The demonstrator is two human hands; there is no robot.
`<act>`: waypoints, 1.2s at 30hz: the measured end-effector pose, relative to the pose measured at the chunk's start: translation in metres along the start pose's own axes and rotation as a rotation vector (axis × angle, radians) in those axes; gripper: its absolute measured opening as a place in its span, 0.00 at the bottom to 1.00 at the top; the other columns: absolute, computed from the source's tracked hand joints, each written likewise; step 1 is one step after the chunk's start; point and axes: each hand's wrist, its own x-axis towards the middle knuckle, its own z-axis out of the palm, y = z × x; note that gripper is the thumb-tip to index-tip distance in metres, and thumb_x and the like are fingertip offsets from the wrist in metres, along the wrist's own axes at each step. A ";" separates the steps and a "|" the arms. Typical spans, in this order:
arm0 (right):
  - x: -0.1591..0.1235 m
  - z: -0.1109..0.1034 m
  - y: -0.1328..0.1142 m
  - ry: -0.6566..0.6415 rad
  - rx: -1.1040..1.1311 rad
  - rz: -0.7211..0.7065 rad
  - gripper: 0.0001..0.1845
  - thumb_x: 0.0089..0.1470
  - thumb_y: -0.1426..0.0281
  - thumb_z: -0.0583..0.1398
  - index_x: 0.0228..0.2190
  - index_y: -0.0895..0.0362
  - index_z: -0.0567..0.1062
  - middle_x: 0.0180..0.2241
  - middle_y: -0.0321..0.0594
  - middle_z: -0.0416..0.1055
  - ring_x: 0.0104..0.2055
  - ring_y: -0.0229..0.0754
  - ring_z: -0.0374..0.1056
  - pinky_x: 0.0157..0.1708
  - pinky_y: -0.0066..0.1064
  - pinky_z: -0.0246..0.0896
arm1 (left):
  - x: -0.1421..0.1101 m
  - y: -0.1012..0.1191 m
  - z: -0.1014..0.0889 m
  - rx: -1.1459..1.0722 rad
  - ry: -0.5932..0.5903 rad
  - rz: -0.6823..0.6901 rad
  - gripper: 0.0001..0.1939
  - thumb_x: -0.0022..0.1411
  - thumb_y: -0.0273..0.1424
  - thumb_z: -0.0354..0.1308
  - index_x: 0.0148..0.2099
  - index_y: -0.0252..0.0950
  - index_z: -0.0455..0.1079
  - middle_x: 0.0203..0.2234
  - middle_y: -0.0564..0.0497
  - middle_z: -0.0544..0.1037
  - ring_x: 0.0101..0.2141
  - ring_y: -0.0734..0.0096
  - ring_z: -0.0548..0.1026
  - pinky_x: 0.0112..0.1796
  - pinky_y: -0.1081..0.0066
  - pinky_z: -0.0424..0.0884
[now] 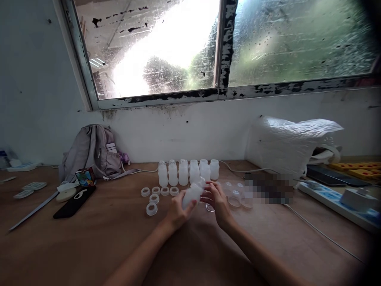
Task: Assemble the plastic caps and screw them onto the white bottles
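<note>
Nearest to us, at the lower centre of the frame, our two forearms reach up over the brown table point(98, 234). Our left hand point(177, 211) is closed around a small translucent white bottle point(193, 194), held tilted just above the table at the centre of the frame. Our right hand point(218, 200) meets the bottle's upper end with its fingers curled at the neck; whether they pinch a small part there, we cannot tell.

Just left of the hands lie five loose white rings point(157, 195), flat on the wood and not yet on any bottle. Just right of the hands sit several clear domed caps point(235, 196), also loose. We judge the work as partly done: only the bottle in hand is being handled, and rings and caps remain to be fitted.

Behind the hands, six more bottles stand upright in a row point(188, 171). They look empty, though their cloudy walls make that hard to be sure of.

Farther off, at the left, a grey backpack point(91, 153) leans against the wall, with a black phone point(74, 201) in front of it. At the right sits a white plastic bag point(290, 143), and a power strip point(336, 202) lies at the right edge. A rain-streaked window point(208, 43) fills the top.
</note>
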 end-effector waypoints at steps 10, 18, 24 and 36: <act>-0.009 0.007 0.028 -0.210 -0.478 -0.137 0.12 0.49 0.60 0.51 0.29 0.56 0.65 0.24 0.36 0.66 0.20 0.34 0.62 0.21 0.26 0.58 | 0.055 -0.052 -0.098 -0.211 0.579 -0.083 0.23 0.45 0.39 0.60 0.42 0.32 0.62 0.35 0.46 0.72 0.36 0.66 0.71 0.37 0.70 0.66; -0.015 0.013 0.025 -0.297 -0.730 -0.269 0.07 0.50 0.67 0.50 0.29 0.56 0.65 0.23 0.36 0.66 0.23 0.36 0.62 0.25 0.27 0.57 | 0.073 -0.115 -0.118 -0.091 0.323 -0.235 0.25 0.40 0.36 0.62 0.42 0.33 0.63 0.36 0.45 0.73 0.36 0.63 0.72 0.36 0.66 0.68; -0.013 0.011 0.029 -0.298 -0.724 -0.293 0.07 0.50 0.67 0.49 0.29 0.56 0.65 0.23 0.36 0.66 0.22 0.35 0.61 0.24 0.26 0.56 | 0.076 -0.145 -0.113 -0.037 0.205 -0.305 0.29 0.39 0.37 0.63 0.44 0.33 0.60 0.37 0.44 0.73 0.36 0.61 0.73 0.36 0.65 0.70; -0.013 0.009 0.032 -0.305 -0.770 -0.364 0.06 0.50 0.71 0.49 0.29 0.57 0.65 0.23 0.35 0.66 0.23 0.34 0.61 0.24 0.24 0.56 | 0.066 -0.124 -0.108 0.383 0.540 -0.113 0.32 0.45 0.38 0.59 0.50 0.35 0.54 0.47 0.42 0.63 0.48 0.58 0.63 0.46 0.60 0.60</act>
